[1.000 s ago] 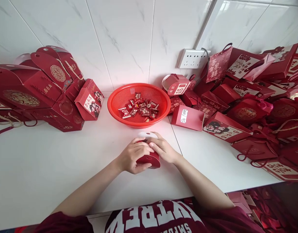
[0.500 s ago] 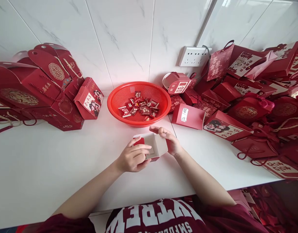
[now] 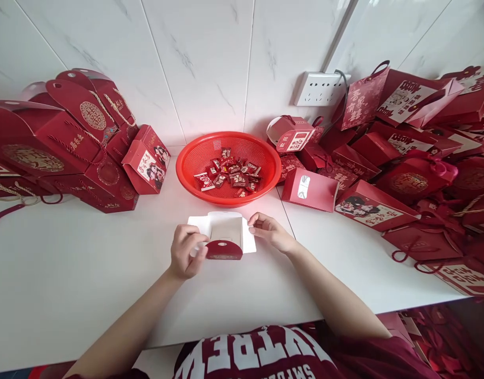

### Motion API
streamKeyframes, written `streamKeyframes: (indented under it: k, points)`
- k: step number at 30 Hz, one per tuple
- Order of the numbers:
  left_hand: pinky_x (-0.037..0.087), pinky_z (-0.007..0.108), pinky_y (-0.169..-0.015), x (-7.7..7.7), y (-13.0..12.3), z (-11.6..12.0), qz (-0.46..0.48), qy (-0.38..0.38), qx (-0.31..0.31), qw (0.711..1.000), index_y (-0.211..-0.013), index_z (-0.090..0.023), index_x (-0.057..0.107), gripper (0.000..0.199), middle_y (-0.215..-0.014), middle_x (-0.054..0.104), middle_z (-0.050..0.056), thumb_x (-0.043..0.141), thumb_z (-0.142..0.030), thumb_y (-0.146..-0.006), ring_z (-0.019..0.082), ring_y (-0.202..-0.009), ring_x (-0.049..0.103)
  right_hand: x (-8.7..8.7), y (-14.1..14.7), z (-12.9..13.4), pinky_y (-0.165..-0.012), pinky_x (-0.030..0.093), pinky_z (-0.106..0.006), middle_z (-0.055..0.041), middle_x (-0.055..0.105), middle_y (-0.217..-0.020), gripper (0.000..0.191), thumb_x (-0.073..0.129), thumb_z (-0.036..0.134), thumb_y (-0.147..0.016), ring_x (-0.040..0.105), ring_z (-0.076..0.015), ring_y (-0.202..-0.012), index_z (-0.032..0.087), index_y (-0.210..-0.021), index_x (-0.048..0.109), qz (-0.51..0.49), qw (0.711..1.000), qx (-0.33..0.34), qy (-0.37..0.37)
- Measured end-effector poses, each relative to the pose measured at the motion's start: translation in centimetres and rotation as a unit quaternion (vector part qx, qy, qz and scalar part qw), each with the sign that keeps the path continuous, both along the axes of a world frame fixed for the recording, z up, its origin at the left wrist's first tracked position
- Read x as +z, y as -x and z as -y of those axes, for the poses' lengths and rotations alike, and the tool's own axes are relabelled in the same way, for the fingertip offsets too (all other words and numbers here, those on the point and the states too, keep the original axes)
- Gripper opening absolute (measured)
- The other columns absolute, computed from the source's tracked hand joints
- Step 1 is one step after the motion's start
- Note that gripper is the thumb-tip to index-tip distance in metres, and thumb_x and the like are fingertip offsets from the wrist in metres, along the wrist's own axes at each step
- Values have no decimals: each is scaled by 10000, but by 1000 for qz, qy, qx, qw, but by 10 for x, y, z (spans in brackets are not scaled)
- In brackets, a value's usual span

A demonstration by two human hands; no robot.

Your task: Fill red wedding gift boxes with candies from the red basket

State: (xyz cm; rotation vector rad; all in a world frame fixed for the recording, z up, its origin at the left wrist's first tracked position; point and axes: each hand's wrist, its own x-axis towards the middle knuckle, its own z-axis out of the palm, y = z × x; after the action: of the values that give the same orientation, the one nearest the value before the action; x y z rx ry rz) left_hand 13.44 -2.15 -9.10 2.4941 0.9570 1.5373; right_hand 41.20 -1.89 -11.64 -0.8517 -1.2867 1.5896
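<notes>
A small gift box point(image 3: 225, 250), dark red outside and white inside, stands open on the white table in front of me. Its side flaps spread outward, and its rounded front panel has a hole near the top. My left hand point(image 3: 187, 250) is curled at the box's left front corner, thumb and fingers on either side of the edge. On the other side, my right hand point(image 3: 273, 231) has thumb and forefinger pinched at the right flap. Beyond the box, a red plastic basket point(image 3: 228, 201) holds several wrapped candies point(image 3: 239, 180).
Red gift boxes with rope handles point(image 3: 37, 152) are stacked at the left. A large heap of red boxes and bags point(image 3: 403, 179) covers the right side, with a pink-red box point(image 3: 319, 192) at its near edge. A white power strip point(image 3: 320, 89) is on the tiled wall.
The box has turned and now sits with its flaps spread out and its rounded panel facing me. My left hand moved left, out of the box's inside, to its left corner.
</notes>
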Motion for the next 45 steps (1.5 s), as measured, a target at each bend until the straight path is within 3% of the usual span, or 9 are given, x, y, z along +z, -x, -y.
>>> streamKeyframes:
  k: [7,11,13,16,20,25,36,40,45]
  points:
    - [446,296,-710,1,-2,9,71,160,42,984,-732,-187,520,198,-835,501,25,532,-155,-926,156,-790,530,1,11,6,-744,492,-332,-26,594,-905,267,656,466,-907,590,-179,-808,223,-873,549,88,994,-38,-59]
    - [419,292,-732,5,-3,8,78,209,42,974,-738,-189,509,190,-836,489,16,544,-176,-924,154,-807,509,4,15,10,-1010,421,-435,-90,554,-1199,201,653,429,-918,511,-260,-1197,235,-931,598,168,969,-108,-147]
    - [400,281,-700,7,-2,7,70,244,30,967,-752,-192,496,191,-799,485,4,525,-196,-940,144,-757,485,5,13,12,-1073,347,-485,-112,531,-1257,205,673,386,-907,449,-286,-1256,246,-1043,609,215,944,-145,-204]
    - [365,261,-622,9,1,6,49,309,-5,950,-828,-200,516,155,-726,464,-21,490,-246,-974,123,-651,424,5,9,15,-1006,361,-516,-117,588,-1101,240,643,325,-923,504,-293,-1090,243,-1142,590,266,912,-163,-266]
    - [343,249,-557,5,7,1,13,386,-82,919,-982,-201,606,197,-664,447,-36,484,-356,-988,114,-583,404,7,7,19,-841,446,-428,-50,612,-882,225,506,220,-977,538,-211,-761,259,-1184,584,279,910,-89,-294]
    - [326,250,-551,-4,9,-1,12,427,-137,894,-840,-197,517,271,-675,434,-29,439,-402,-998,112,-584,377,7,11,23,-667,476,-307,-46,632,-984,236,464,165,-958,561,-164,-736,261,-1162,534,249,927,-5,-282]
    - [330,251,-562,1,6,1,2,436,-159,886,-717,-179,505,348,-675,466,-9,481,-407,-980,118,-620,404,12,15,26,-668,437,-295,-25,586,-892,163,333,268,-1035,532,-152,-712,242,-1038,493,237,945,-3,-224]
    - [317,242,-568,9,9,1,-24,440,-169,882,-747,-183,493,370,-684,456,-23,613,-504,-888,112,-621,384,22,16,31,-630,403,-285,10,545,-790,131,465,374,-1017,511,-152,-659,244,-1033,472,263,943,0,-205]
    - [319,223,-576,16,15,3,-61,453,-185,870,-833,-200,466,548,-736,476,-39,814,-585,-658,110,-644,390,27,14,34,-635,408,-290,15,560,-822,476,718,520,-847,526,-168,-685,257,-1119,431,324,922,25,-211]
